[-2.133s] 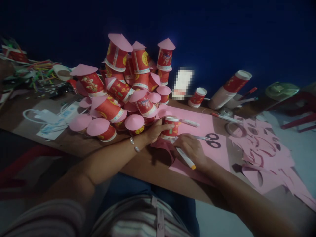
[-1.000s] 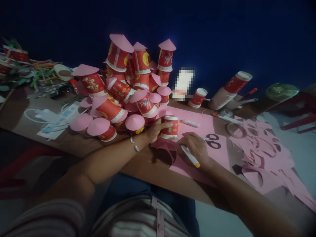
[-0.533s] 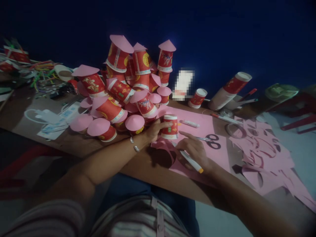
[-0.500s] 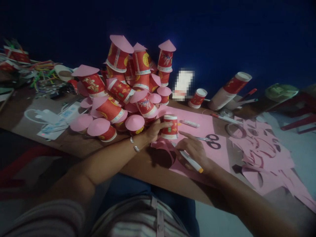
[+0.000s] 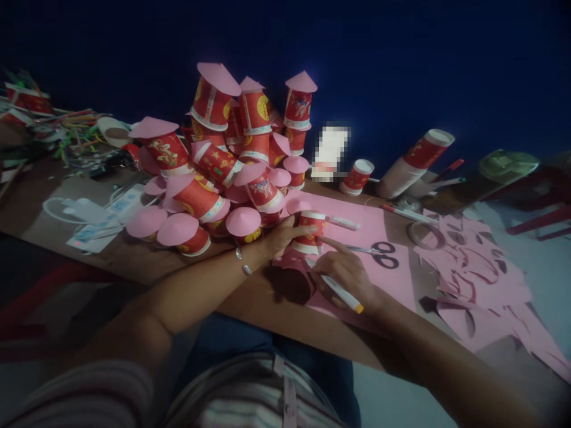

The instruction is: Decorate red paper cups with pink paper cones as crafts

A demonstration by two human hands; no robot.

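**Cup and marker meet on pink paper**

While the left hand (image 5: 280,235) curls around a red paper cup (image 5: 309,230), standing it upside down on a pink paper sheet (image 5: 357,229), the right hand (image 5: 348,272) is closed on a white marker (image 5: 335,286) with an orange end, its tip at the cup's base and its forefinger stretched toward the cup. Both forearms reach in bare from below; the left wrist wears a metal bracelet (image 5: 243,261). One pair of black-handled scissors (image 5: 379,252) lies on the sheet just beside the right hand, and one capped marker (image 5: 342,223) lies behind the cup. A heap of red cups (image 5: 223,166) topped with pink paper cones, too many to count, crowds the brown wooden surface (image 5: 147,255). Curling pink offcuts (image 5: 477,267) litter the right side.
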